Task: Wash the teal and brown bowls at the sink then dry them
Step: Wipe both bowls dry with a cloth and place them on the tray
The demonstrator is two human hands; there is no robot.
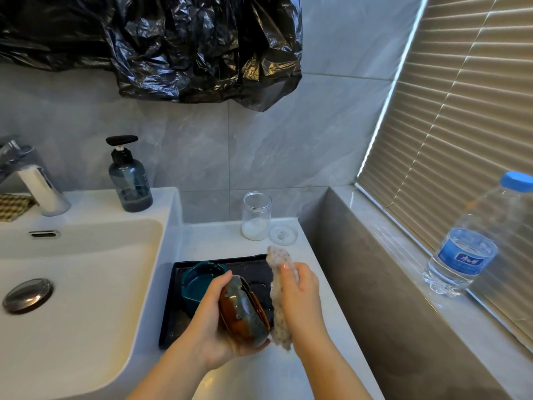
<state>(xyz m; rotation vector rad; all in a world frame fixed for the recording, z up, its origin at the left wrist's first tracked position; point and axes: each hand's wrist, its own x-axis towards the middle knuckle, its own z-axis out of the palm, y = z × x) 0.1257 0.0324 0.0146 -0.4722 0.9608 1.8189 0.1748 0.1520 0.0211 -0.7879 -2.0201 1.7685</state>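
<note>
The left hand [210, 321] is gripping the brown bowl [242, 310], thumb on top and fingers beneath. It is holding the bowl tipped on its side above the black tray [253, 264], mouth facing the right hand [300, 295]. The right hand is clutching a spotted cloth [278, 316] just beside the bowl's rim; whether cloth and rim are touching cannot be told. The teal bowl [199, 280] is sitting upright in the tray's far left corner, on the worktop [288, 370] beside the sink [86, 269].
</note>
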